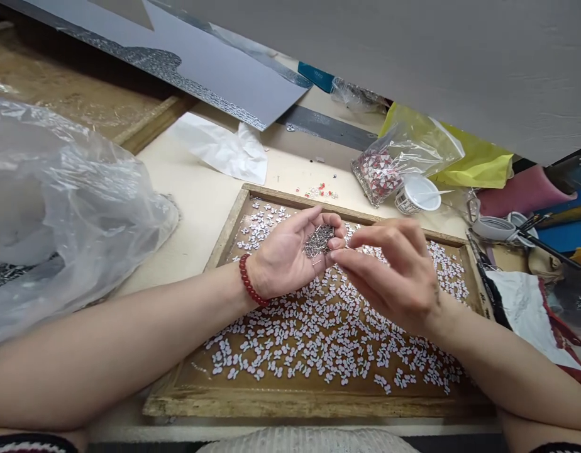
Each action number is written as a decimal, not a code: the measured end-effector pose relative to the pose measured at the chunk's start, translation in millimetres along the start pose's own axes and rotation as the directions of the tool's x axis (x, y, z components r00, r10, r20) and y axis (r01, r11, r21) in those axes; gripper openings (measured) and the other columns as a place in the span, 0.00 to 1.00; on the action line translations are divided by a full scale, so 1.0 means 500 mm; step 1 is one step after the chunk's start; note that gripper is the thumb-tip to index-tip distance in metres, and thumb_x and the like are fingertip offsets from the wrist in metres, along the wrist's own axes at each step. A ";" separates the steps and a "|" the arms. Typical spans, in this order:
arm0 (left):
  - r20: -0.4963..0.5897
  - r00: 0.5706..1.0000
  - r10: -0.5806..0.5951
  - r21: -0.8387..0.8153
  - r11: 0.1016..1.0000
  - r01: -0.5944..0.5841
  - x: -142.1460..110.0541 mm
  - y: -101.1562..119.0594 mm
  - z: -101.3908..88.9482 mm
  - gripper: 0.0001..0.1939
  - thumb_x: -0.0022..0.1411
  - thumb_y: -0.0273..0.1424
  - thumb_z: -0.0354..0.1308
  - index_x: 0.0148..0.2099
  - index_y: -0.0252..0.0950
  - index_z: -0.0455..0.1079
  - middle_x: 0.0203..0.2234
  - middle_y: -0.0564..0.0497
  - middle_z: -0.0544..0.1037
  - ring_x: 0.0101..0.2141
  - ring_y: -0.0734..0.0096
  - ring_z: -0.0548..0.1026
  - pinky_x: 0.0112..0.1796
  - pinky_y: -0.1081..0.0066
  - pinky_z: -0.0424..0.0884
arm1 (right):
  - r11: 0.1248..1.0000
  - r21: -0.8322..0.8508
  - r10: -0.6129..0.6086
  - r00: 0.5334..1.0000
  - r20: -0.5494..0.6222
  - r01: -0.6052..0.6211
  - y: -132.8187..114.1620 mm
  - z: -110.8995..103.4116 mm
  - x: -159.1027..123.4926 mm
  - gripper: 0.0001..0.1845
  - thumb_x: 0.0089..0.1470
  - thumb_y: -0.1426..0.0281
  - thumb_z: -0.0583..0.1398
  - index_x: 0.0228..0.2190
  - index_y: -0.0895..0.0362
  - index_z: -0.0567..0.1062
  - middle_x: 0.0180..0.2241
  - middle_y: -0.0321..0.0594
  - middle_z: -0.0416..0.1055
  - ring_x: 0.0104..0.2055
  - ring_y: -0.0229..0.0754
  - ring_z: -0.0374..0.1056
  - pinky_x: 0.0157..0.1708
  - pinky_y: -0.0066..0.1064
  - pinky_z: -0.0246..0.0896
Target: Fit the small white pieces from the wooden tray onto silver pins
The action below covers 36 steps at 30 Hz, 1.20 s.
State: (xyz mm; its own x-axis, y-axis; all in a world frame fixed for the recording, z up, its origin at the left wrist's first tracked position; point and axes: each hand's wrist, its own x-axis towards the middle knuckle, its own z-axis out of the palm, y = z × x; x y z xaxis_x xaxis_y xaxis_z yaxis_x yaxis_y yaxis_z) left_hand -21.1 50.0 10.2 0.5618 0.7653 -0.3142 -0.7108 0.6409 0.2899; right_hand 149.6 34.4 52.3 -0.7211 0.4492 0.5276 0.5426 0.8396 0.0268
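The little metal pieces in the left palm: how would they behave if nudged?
The metal pieces would probably shift, since they lie loosely heaped. Each looks thin, so likely light. The left hand is cupped, which may limit spilling.

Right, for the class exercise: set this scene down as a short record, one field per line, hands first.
Left hand: palm up, cupped under a heap of small metal pieces
Right hand: close beside the heap; whether it pinches anything is unclear
Left wrist: red beaded bracelet
Below the hands: wooden-framed tray, many small pale pieces spread across it
Left side: large translucent plastic bag
Beyond the tray: crumpled white sheet, clear bag of red-and-white pieces, white tub
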 end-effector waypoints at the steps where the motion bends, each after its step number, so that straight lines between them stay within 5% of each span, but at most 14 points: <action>1: -0.006 1.000 -0.002 -0.015 1.000 0.001 0.000 0.000 -0.001 0.18 0.68 0.34 0.44 0.32 0.30 0.68 0.26 0.50 0.68 0.25 0.77 0.69 0.28 0.77 0.69 | 0.999 -0.033 -0.035 0.999 0.002 0.035 -0.007 0.007 0.004 0.10 0.53 0.75 0.60 0.38 0.51 0.72 0.40 0.39 0.73 0.42 0.42 0.65 0.39 0.37 0.61; 7: -0.038 0.998 -0.055 -0.043 0.998 0.054 0.000 -0.003 -0.001 0.18 0.69 0.33 0.42 0.35 0.30 0.69 0.25 0.51 0.70 0.24 0.77 0.70 0.26 0.78 0.69 | 0.984 -0.144 -0.087 0.985 0.147 0.109 -0.018 0.045 0.019 0.07 0.55 0.77 0.56 0.34 0.56 0.73 0.50 0.44 0.68 0.52 0.47 0.59 0.48 0.42 0.56; 17: 0.067 0.998 0.012 -0.071 0.997 -0.008 0.010 -0.015 -0.008 0.13 0.67 0.23 0.46 0.37 0.27 0.72 0.30 0.49 0.71 0.27 0.81 0.70 0.29 0.80 0.71 | 0.994 -0.015 0.112 0.992 0.052 -0.111 0.006 0.029 0.032 0.05 0.56 0.70 0.58 0.28 0.55 0.70 0.36 0.40 0.74 0.41 0.44 0.65 0.42 0.39 0.56; 21: 0.098 0.993 0.065 0.089 0.993 -0.074 0.005 -0.020 -0.010 0.08 0.64 0.24 0.52 0.34 0.29 0.71 0.31 0.51 0.69 0.31 0.79 0.68 0.34 0.76 0.71 | 0.990 -0.053 0.135 0.988 0.074 -0.131 0.023 0.012 0.032 0.05 0.56 0.70 0.58 0.28 0.56 0.69 0.33 0.40 0.74 0.38 0.43 0.66 0.39 0.38 0.56; 28: 0.133 0.991 -0.034 0.335 0.942 -0.013 0.002 -0.020 -0.012 0.09 0.59 0.31 0.61 0.30 0.30 0.68 0.24 0.55 0.63 0.24 0.82 0.61 0.25 0.81 0.62 | 0.999 -0.037 0.041 0.973 0.227 -0.034 0.040 -0.008 0.033 0.09 0.59 0.71 0.54 0.28 0.59 0.70 0.33 0.45 0.72 0.35 0.42 0.63 0.33 0.35 0.58; 36: 0.106 0.993 -0.052 0.373 0.928 0.009 -0.001 -0.020 -0.006 0.11 0.57 0.31 0.62 0.27 0.31 0.65 0.21 0.57 0.60 0.20 0.83 0.55 0.20 0.83 0.56 | 0.988 0.145 0.028 0.989 0.147 -0.050 0.045 -0.005 0.022 0.07 0.59 0.72 0.55 0.30 0.59 0.70 0.33 0.45 0.71 0.36 0.40 0.64 0.36 0.35 0.63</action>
State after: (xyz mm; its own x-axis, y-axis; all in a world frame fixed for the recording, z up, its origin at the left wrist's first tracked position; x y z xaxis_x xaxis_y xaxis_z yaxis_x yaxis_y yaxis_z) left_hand -15.6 42.9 4.5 0.6396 0.7331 -0.2313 -0.4964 0.6236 0.6039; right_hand 155.0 57.6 60.9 -0.7609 0.5127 0.3976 0.5096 0.8516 -0.1227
